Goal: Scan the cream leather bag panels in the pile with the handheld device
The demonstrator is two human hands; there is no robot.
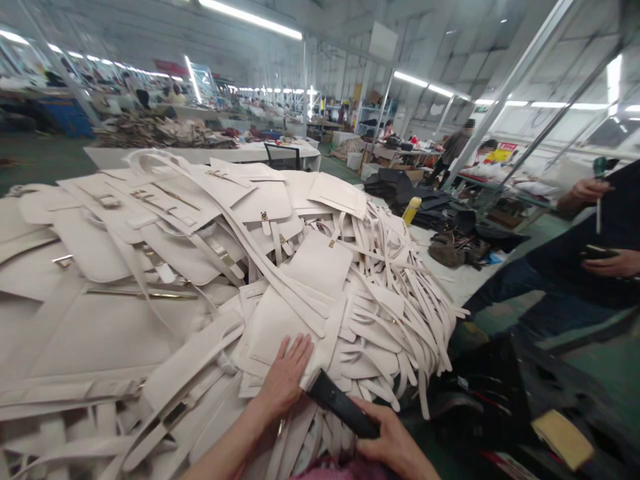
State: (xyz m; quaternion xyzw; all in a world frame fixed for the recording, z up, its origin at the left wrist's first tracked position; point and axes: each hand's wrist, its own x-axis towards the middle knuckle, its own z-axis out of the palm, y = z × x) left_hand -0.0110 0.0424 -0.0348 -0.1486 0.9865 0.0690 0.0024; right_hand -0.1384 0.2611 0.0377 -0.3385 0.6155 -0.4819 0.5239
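My left hand [285, 373] lies flat on a cream leather-like panel [275, 330], fingers stretched out. Just right of it, my right hand [387, 433] is wrapped round a long, black, block-like tool [343, 403]. The far end of that tool points up and left, close to my left hand and over the edge of the cream pieces; its exact kind is unclear. A long cream strap [265, 267] runs across the heap above my left hand. Around both hands spreads a large pile of cream bag parts [115, 333] with gold-coloured metal fittings.
Loose strap ends [425, 327] hang over the pile's right edge. A yellow cylinder [411, 211] stands behind it, near black material [400, 190]. At right, another person's hand [590, 193] holds a thin tool. A yellowish block [563, 439] rests on dark items at lower right.
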